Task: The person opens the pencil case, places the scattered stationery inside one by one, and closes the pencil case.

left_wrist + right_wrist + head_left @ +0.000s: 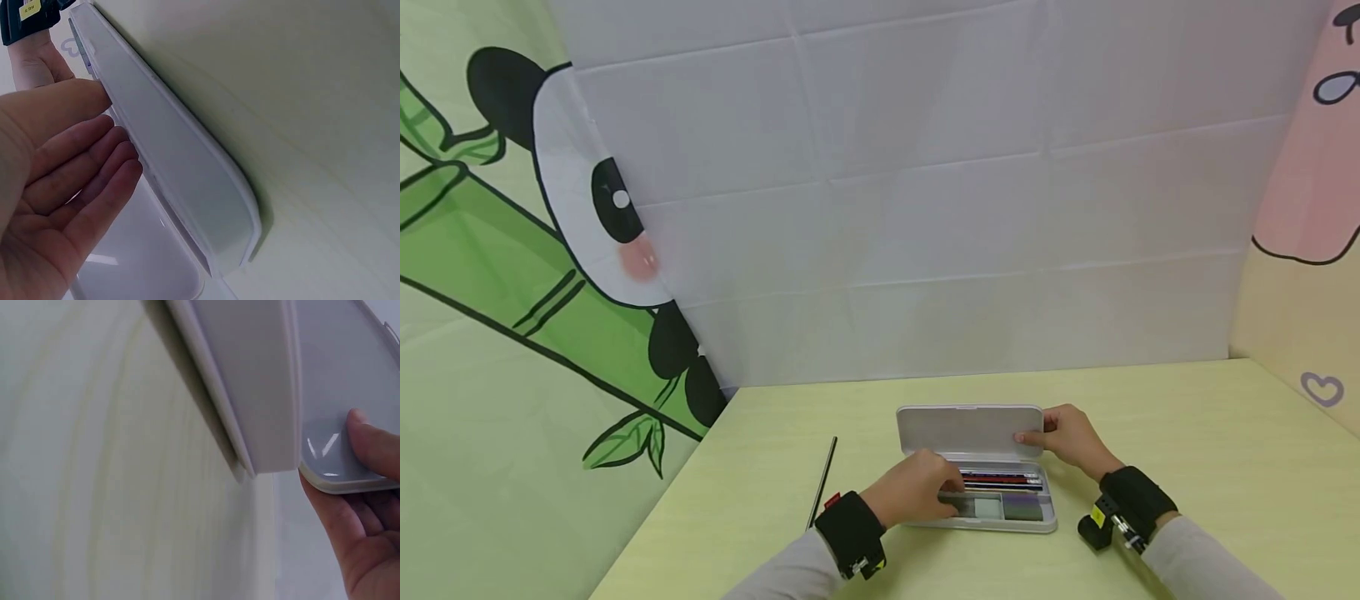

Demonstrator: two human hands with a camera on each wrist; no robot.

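A white pencil case lies open on the table, its lid raised at the back. Several pencils lie in its rear compartment. The front one has a pale block and a darker grey-purple block. My left hand reaches down into the left part of the case. The near wall hides its fingertips in the left wrist view, so whether they grip anything is unclear. My right hand holds the lid's right edge, thumb on the inner face and fingers behind.
A thin dark stick, perhaps a pencil, lies on the yellow table, left of the case and close to the left wrist strap. A white cloth hangs behind the table, with a printed panda at its left.
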